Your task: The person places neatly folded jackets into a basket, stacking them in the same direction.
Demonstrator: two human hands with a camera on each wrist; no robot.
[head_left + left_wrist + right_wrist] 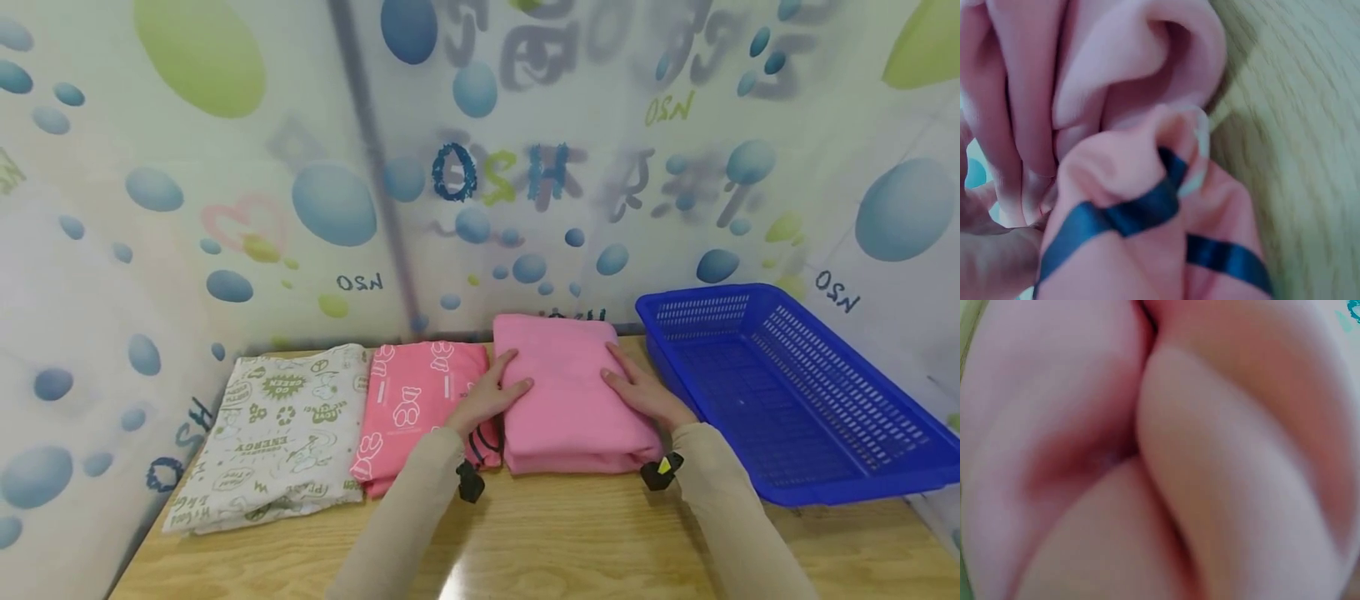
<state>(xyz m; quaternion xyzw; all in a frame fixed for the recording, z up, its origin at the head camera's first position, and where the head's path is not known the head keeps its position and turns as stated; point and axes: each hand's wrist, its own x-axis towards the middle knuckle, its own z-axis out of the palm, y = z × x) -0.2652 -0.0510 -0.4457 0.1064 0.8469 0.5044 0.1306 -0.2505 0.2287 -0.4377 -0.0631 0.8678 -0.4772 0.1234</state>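
Note:
A thick folded pink cloth (573,392) lies at the back of the table between my two hands. My left hand (483,400) is at its left edge, thumb and forefinger extended onto the cloth. On the opposite edge, my right hand (648,396) touches it with thumb and forefinger spread. The remaining fingers are mostly hidden. A coral-pink folded cloth (408,408) with white printed figures lies close under the left hand. Its dark ribbon (1141,212) shows in the left wrist view, beside soft pink folds (1104,69). Blurred pink cloth (1222,456) fills the right wrist view.
Farther left lies a folded white cloth (292,442) with green print. A blue plastic basket (847,492) with slotted walls stands right of the right hand. The wooden table (555,542) meets a wall (525,233) with bubble patterns at the back.

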